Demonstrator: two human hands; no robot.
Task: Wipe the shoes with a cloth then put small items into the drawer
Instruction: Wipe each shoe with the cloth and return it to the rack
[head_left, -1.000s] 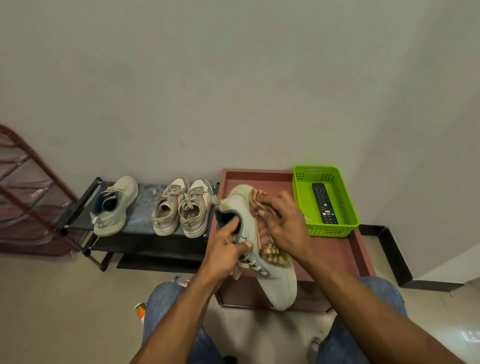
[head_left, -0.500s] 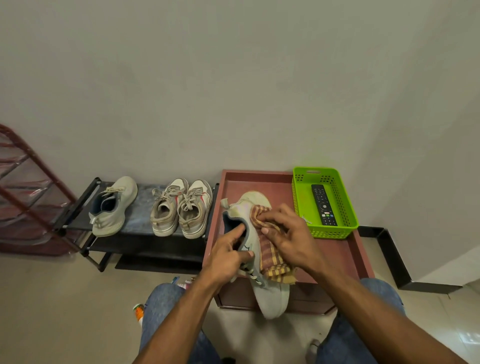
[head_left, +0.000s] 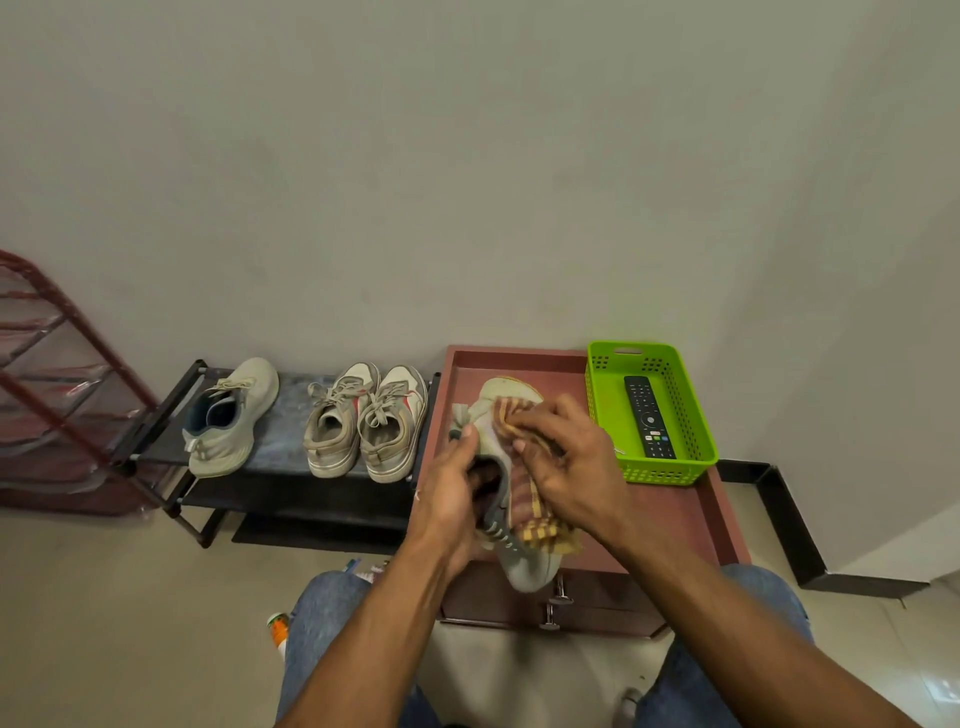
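Sneaker (head_left: 524, 561) is sitting tilted over the red cabinet (head_left: 691, 519), left hand (head_left: 457, 493) gripping its collar while right hand (head_left: 571, 467), clutching the checked cloth (head_left: 540, 530), is sliding further toward the heel than a second ago; beyond, the remote (head_left: 648, 417) is waiting in the green basket (head_left: 691, 431), so wiping is continuing

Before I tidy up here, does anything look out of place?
A small orange-capped bottle lies on the floor beside the person's knee. A lone sneaker sits on the rack; its likely mate is in the hands.
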